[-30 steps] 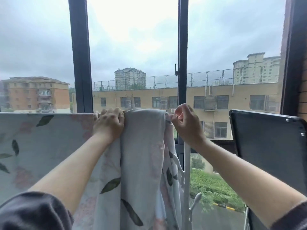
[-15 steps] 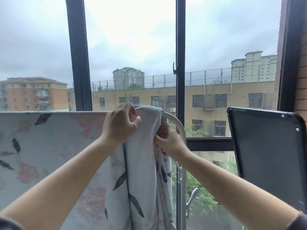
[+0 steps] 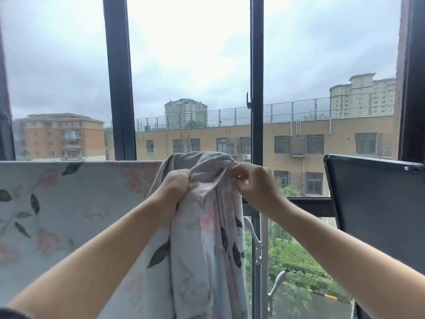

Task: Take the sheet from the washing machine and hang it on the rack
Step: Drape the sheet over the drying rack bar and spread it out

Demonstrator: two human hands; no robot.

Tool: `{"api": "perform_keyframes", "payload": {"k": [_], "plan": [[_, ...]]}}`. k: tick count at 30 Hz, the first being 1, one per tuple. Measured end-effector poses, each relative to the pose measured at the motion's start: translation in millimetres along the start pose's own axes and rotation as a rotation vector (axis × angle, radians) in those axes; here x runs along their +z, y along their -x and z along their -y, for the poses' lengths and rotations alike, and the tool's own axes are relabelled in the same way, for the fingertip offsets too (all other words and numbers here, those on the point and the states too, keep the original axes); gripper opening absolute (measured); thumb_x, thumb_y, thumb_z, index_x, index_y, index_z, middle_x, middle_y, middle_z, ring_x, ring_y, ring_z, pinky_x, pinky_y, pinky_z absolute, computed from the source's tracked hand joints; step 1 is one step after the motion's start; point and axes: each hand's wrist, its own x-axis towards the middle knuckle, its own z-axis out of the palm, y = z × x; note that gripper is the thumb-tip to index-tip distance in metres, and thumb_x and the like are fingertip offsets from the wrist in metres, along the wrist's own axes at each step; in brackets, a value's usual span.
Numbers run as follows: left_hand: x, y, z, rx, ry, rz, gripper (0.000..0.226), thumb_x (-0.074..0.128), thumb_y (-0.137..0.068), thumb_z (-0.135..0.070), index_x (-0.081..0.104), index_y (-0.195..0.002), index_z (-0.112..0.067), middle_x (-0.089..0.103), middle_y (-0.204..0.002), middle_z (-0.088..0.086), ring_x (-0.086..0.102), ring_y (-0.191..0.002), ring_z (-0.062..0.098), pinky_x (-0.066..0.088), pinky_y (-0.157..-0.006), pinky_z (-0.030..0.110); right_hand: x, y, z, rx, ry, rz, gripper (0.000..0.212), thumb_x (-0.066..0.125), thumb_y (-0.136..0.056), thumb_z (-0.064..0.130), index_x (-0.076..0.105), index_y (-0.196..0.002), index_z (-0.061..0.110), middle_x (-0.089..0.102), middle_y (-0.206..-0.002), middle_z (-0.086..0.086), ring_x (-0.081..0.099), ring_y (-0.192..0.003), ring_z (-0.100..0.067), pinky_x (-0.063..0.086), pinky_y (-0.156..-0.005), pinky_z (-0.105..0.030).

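Note:
A pale sheet (image 3: pixel 69 203) printed with dark leaves and pink flowers hangs flat over the rack's top bar on the left. At its right end the cloth is bunched into a thick hanging fold (image 3: pixel 202 238) draped over the bar. My left hand (image 3: pixel 171 189) grips a gathered piece of that fold from the left. My right hand (image 3: pixel 253 185) pinches the fold's upper right edge. The rack's white upright (image 3: pixel 264 261) shows just below my right wrist; its top bar is hidden under the cloth.
A tall window with dark frames (image 3: pixel 119 88) stands right behind the rack. A dark flat panel (image 3: pixel 377 215) rises at the right, close to my right forearm. White hooks and a handle (image 3: pixel 276 284) stick out of the rack's upright.
Both hands have moved lower and closer together on the bunched fold. The left hand came down off the top bar and now grips gathered cloth; the fold looks more crumpled.

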Motion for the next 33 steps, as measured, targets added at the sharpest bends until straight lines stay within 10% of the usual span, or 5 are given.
{"api": "perform_keyframes", "payload": {"k": [5,13,18,28,33], "plan": [[-53,-9,-72,0.087,-0.263,0.627,0.043,0.072,-0.078,-0.033,0.063,-0.114,-0.012,0.068,-0.112,0.011,0.065,-0.101,0.029,0.052,-0.090,0.037,5,-37,12,-0.174,0.381,0.027,0.038,0.064,-0.084,0.042,0.056,-0.117,0.023,0.063,-0.113,0.002,0.060,-0.097,-0.018,0.048,-0.079,-0.035],[-48,4,-39,0.633,-1.196,0.263,0.104,0.070,-0.065,-0.068,0.005,-0.142,-0.042,0.040,-0.137,-0.003,0.048,-0.110,0.016,0.041,-0.096,0.032,15,-65,14,0.016,0.159,0.022,0.027,0.052,-0.094,0.028,0.066,-0.073,0.019,0.058,-0.056,0.007,0.049,-0.049,-0.012,0.033,-0.050,-0.022],[-41,2,-17,1.070,-1.433,-0.206,0.050,0.065,-0.080,-0.028,0.034,-0.120,-0.026,0.048,-0.112,0.005,0.062,-0.087,0.027,0.055,-0.056,0.030,0,-84,25,-0.064,0.287,-0.052,0.029,0.051,-0.096,0.026,0.070,-0.078,0.015,0.055,-0.053,0.008,0.041,-0.041,-0.002,0.024,-0.038,-0.010],[-28,-2,-69,0.255,-0.162,0.118,0.027,0.041,-0.099,-0.011,0.061,-0.081,-0.006,0.056,-0.074,0.011,0.052,-0.067,0.020,0.045,-0.059,0.024,6,-56,23,-0.244,0.160,0.067,0.035,0.067,-0.082,0.040,0.056,-0.112,0.024,0.061,-0.072,0.013,0.056,-0.057,-0.002,0.049,-0.054,-0.026],[-22,9,-76,0.200,-0.070,0.308,0.023,0.044,-0.096,-0.010,0.064,-0.084,-0.009,0.059,-0.070,0.003,0.054,-0.057,0.011,0.047,-0.049,0.018,5,-63,28,-0.081,0.263,0.001,0.039,0.045,-0.093,0.049,0.058,-0.068,0.022,0.054,-0.053,0.009,0.050,-0.048,-0.011,0.032,-0.046,-0.022]]}}
